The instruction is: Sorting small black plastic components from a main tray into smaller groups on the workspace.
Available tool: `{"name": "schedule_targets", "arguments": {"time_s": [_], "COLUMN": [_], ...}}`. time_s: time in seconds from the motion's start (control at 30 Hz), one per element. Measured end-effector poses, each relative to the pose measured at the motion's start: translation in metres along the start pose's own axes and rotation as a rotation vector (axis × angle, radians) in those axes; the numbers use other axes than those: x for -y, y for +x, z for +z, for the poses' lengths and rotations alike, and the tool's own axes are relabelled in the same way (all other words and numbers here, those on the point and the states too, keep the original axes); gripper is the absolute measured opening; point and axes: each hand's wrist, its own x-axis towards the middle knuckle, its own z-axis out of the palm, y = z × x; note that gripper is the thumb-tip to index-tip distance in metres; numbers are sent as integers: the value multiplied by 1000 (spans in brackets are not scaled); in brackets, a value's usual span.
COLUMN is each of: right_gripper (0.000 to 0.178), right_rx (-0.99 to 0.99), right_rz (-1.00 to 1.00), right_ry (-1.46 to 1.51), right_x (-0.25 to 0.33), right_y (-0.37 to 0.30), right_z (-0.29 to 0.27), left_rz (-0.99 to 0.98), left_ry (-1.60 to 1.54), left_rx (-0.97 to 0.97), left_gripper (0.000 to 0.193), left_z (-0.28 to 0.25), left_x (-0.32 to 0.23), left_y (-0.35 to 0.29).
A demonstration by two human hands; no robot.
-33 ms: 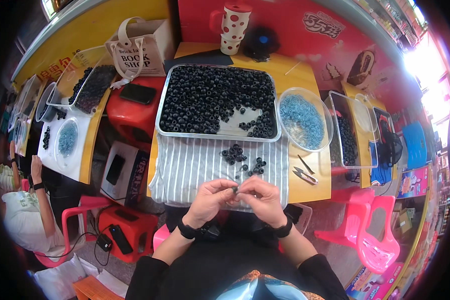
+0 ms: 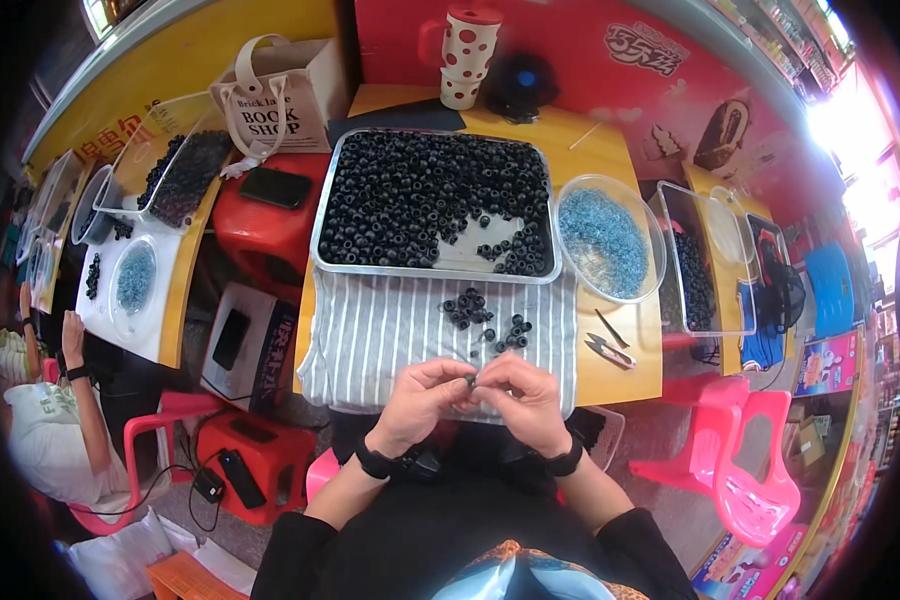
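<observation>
My left hand (image 2: 420, 400) is closed in a pinch on a small dark bead-like piece (image 2: 471, 381) above the front edge of a striped cloth (image 2: 370, 335). Against it, the fingertips of my right hand (image 2: 523, 402) are pinched together; whatever they grip is too small to make out. Just beyond my hands, two loose clusters of black pieces with holes (image 2: 466, 309) lie on the cloth. Behind them stands a clear rectangular tray (image 2: 440, 272) heaped with the same black pieces, its bottom showing near the front right. A round clear tub (image 2: 660, 250) of small bluish translucent pieces adjoins it.
Thread snips (image 2: 610, 351) and tweezers (image 2: 612, 328) lie right of the cloth. A spotted tumbler (image 2: 468, 60) and small fan (image 2: 522, 85) stand at the back. Left is a red stool with a phone (image 2: 274, 187). Pink chairs (image 2: 755, 470) stand right; another person (image 2: 55, 430) sits left.
</observation>
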Motion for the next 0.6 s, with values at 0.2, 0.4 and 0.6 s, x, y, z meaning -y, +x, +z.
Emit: {"name": "schedule_targets", "arguments": {"time_s": [0.2,0.4,0.6], "right_gripper": [8,9,13], "right_rx": [-7,-26,-86], "right_rz": [-42,-27,-234], "right_ry": [-70,-69,-328], "right_x": [4,-2,5], "right_y": [-13,-20,-25], "right_z": [0,-1,4], "left_rz": [26,-8,-91], "left_ry": [138,192,35], "left_rx": [35,124,91], "left_gripper": [18,17,19], "left_z": [4,3,10], "left_x": [2,0,1], "left_y": [-6,-7,-8]}}
